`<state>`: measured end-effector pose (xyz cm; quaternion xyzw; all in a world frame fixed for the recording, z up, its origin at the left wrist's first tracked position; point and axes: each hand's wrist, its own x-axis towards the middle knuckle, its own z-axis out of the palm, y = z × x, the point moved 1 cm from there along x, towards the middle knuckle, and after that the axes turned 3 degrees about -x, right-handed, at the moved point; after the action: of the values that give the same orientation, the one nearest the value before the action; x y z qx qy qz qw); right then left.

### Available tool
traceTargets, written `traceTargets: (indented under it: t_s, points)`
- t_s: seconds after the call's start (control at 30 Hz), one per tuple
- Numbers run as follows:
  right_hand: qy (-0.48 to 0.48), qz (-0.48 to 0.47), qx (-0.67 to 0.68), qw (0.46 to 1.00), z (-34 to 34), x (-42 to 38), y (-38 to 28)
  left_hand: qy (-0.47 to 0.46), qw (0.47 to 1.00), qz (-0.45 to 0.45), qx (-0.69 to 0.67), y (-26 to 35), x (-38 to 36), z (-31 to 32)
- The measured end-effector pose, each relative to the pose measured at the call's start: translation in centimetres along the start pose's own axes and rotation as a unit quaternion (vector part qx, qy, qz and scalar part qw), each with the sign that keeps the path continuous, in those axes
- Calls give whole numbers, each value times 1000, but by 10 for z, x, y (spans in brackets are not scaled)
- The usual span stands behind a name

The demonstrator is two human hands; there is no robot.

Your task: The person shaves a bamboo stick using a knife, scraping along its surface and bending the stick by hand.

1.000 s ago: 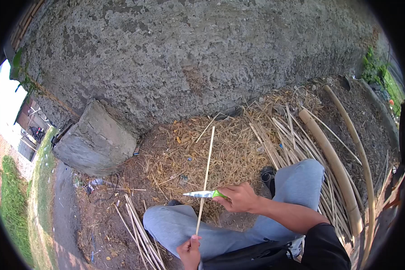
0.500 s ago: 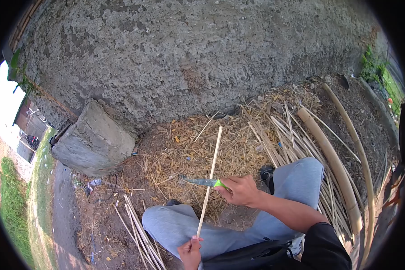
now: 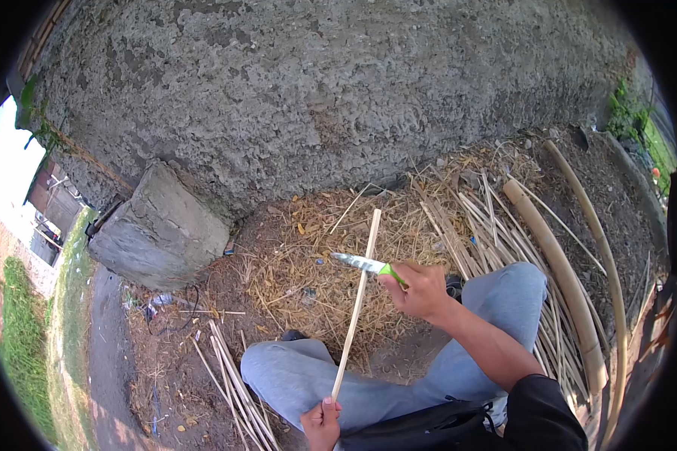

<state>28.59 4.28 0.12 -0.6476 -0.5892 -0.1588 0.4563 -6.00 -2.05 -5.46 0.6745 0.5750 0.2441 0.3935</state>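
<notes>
My left hand (image 3: 322, 423) is closed around the lower end of a pale bamboo strip (image 3: 353, 323), near my left thigh. The strip slants up and away from me, its far end above the straw-covered ground. In my right hand (image 3: 421, 289) is a knife (image 3: 361, 262) with a bright green handle, gripped with the fingers wrapped round it. Its blade points left and crosses the strip toward the upper part. Whether the edge bites into the strip cannot be made out.
Split strips (image 3: 237, 387) lie left of my knee. More strips (image 3: 485, 233) and thick bamboo poles (image 3: 560, 282) lie at the right. A concrete block (image 3: 162, 229) stands against the rough wall (image 3: 338, 90). Straw and shavings (image 3: 301, 278) cover the ground ahead.
My right hand and the knife have moved up along the strip, away from my left hand. The strip's far end has shifted slightly right. My left hand keeps its grip.
</notes>
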Motion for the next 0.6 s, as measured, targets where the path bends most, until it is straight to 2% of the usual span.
traceTargets:
  t_s: [0.1, 0.27, 0.37, 0.43, 0.47, 0.53, 0.6]
  points:
    - [1, 42, -30, 999, -1, 12, 10, -2, 1000, 5, 12, 9, 0, -2]
    - [11, -7, -18, 1000, -2, 7, 10, 3, 1000, 17, 12, 2, 1, -1]
    - [-4, 47, -38, 998, -3, 13, 12, 7, 999, 25, 28, 2, -3, -5]
    - [6, -38, -17, 999, -10, 12, 0, 19, 999, 37, 13, -2, 1, -2]
    - [9, -39, -18, 999, -9, 14, 5, 22, 1000, 15, -10, -10, 0, -1]
    - [10, 22, -28, 999, -6, 13, 16, 24, 999, -12, -28, -14, -3, -2]
    - [1, 29, -34, 999, -2, 15, 19, 4, 1000, -6, -5, -6, -2, -3]
